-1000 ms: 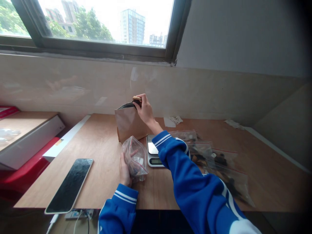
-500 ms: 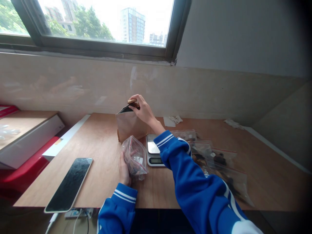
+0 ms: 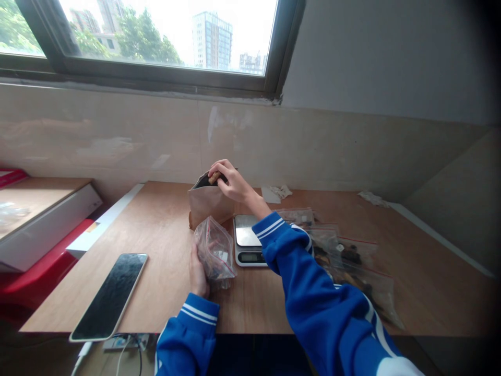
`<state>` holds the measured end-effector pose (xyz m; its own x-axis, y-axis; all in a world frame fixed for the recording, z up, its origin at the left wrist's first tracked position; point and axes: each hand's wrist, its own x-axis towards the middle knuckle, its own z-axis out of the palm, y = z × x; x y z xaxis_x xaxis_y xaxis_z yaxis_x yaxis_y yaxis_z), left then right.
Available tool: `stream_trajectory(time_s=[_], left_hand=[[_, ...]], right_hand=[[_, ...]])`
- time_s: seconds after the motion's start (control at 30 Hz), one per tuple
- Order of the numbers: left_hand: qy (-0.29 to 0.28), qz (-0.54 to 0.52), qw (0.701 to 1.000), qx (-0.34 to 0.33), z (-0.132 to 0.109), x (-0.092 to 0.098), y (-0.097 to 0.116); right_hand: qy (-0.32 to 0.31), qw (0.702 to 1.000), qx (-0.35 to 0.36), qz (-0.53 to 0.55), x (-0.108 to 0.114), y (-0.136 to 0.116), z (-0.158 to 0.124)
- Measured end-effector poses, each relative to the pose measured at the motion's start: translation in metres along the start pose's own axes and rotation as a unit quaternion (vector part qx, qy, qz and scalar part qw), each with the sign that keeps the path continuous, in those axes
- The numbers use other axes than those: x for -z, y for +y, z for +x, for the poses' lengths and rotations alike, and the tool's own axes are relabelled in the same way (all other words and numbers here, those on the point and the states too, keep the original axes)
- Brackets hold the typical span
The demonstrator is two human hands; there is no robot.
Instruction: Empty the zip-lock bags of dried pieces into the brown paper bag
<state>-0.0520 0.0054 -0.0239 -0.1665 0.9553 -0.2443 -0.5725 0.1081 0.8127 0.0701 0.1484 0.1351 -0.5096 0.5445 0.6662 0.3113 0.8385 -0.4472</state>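
My right hand (image 3: 230, 183) is at the open mouth of a brown paper bag (image 3: 207, 206) standing at the back of the wooden table (image 3: 164, 235). Its fingers pinch a small tan piece (image 3: 213, 178) just inside the opening. My left hand (image 3: 198, 271) grips a small clear zip bag (image 3: 214, 250) with a red seal line, held upright on the table in front of the paper bag. A small digital scale (image 3: 248, 243) sits right of the zip bag, under my right forearm.
A phone (image 3: 111, 295) lies face up near the table's front left edge. Several clear zip bags (image 3: 352, 266) with dark contents lie to the right. A white and red box (image 3: 43, 230) stands at the left. Crumpled paper (image 3: 279, 192) lies by the wall.
My right hand has lowered the tan piece from above the paper bag's rim down into its opening. My left hand keeps its hold on the zip bag.
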Motion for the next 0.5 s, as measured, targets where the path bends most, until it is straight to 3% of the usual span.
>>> stream_trajectory(time_s=[0.17, 0.27, 0.4, 0.43, 0.5], left_hand=[[0.001, 0.006, 1.000, 0.020, 0.000, 0.000, 0.000], [-0.012, 0.003, 1.000, 0.028, -0.001, 0.000, 0.001], [-0.026, -0.006, 1.000, 0.014, -0.003, -0.001, 0.002], [-0.030, -0.009, 1.000, 0.004, -0.004, -0.001, 0.003], [-0.034, -0.013, 0.999, -0.001, -0.004, -0.001, 0.002]], right_hand=[[-0.019, 0.995, 0.000, -0.096, -0.003, -0.001, -0.002], [0.005, 0.990, -0.031, -0.141, -0.006, -0.012, -0.005], [0.059, 0.995, -0.073, -0.028, 0.002, -0.042, -0.017], [0.034, 0.996, -0.084, 0.028, 0.005, -0.050, -0.022], [-0.080, 0.983, -0.105, 0.125, 0.010, -0.064, -0.035]])
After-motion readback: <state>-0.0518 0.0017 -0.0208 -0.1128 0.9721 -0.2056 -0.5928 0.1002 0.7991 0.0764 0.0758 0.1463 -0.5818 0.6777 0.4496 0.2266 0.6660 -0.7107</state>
